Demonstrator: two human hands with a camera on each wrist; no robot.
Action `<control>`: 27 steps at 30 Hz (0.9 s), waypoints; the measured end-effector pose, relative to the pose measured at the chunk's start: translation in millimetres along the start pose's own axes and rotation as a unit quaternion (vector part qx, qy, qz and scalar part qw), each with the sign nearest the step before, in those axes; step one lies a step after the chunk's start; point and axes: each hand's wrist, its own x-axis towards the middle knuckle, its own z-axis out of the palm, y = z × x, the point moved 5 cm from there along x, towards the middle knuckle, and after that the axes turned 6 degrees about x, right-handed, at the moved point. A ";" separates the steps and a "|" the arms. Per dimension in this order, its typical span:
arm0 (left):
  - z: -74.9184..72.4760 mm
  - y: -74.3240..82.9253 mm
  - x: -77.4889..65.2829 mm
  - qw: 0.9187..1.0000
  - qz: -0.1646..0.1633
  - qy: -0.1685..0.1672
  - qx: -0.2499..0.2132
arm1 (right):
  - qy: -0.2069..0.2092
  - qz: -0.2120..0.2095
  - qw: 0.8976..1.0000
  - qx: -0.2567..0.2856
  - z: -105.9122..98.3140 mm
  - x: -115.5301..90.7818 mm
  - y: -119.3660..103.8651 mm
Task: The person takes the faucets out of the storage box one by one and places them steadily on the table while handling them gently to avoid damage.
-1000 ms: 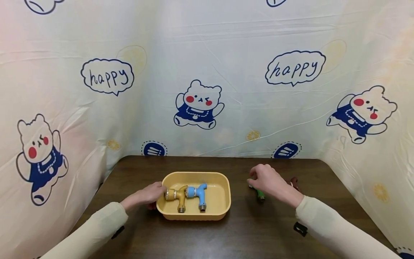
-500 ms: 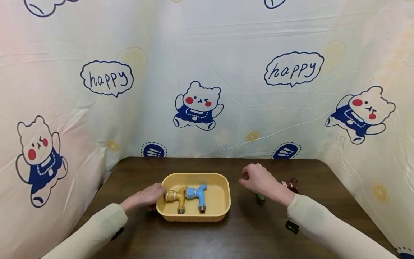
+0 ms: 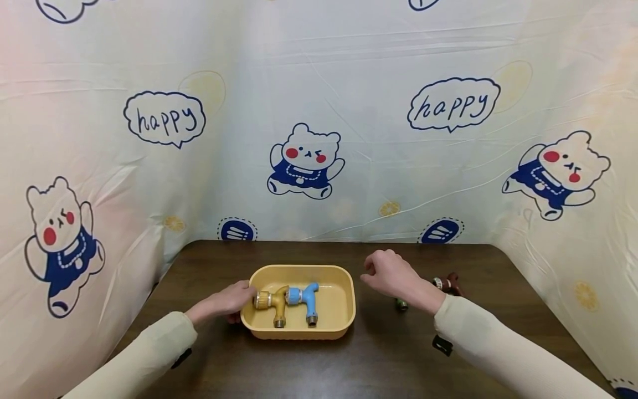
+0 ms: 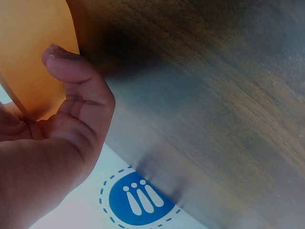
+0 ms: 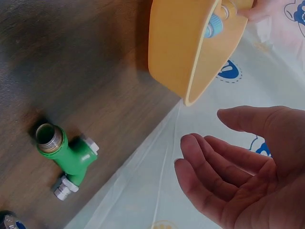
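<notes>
My left hand [image 3: 230, 299] grips the left wall of a yellow plastic basin [image 3: 344, 327], fingers curled against its outside in the left wrist view. Inside the basin lie a golden-yellow tap [image 3: 278, 305] and a light blue tap [image 3: 310, 305], side by side. My right hand [image 3: 391, 272] hovers right of the basin; in the right wrist view its fingers are loosely bent and hold nothing. A green tap [image 5: 71, 160] rests on the table, mostly hidden under my right forearm in the head view. Past that wrist sits a brown-red tap [image 3: 453, 284], partly covered.
The dark wooden table [image 3: 319, 368] extends around the basin. Behind and along both sides hangs a pale curtain [image 3: 369, 166] printed with cartoon bears. Cream sleeves [image 3: 498, 343] cover both forearms, each with a dark band or clip beneath.
My right hand has moved left, from above the green tap toward the basin, holding nothing. More of the brown-red tap shows now. My left hand and the basin have stayed put.
</notes>
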 end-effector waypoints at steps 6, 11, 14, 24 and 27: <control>0.3 -6.4 6.7 1.000 -0.001 -0.016 -0.001 | 0.003 -0.007 1.000 0.001 1.7 3.1 -6.4; -2.8 5.5 -2.0 1.000 0.009 -0.012 0.003 | 0.005 -0.018 1.000 0.002 2.8 4.3 -13.0; -5.0 18.3 -11.7 1.000 0.012 -0.010 0.016 | 0.003 -0.021 1.000 0.003 5.0 5.5 -16.2; -7.7 42.8 -32.8 1.000 -0.007 0.000 0.006 | -0.013 -0.033 0.999 0.006 13.8 12.9 -27.7; -6.5 41.1 -31.1 1.000 -0.004 0.004 0.009 | -0.020 -0.037 0.999 0.008 14.9 14.2 -30.7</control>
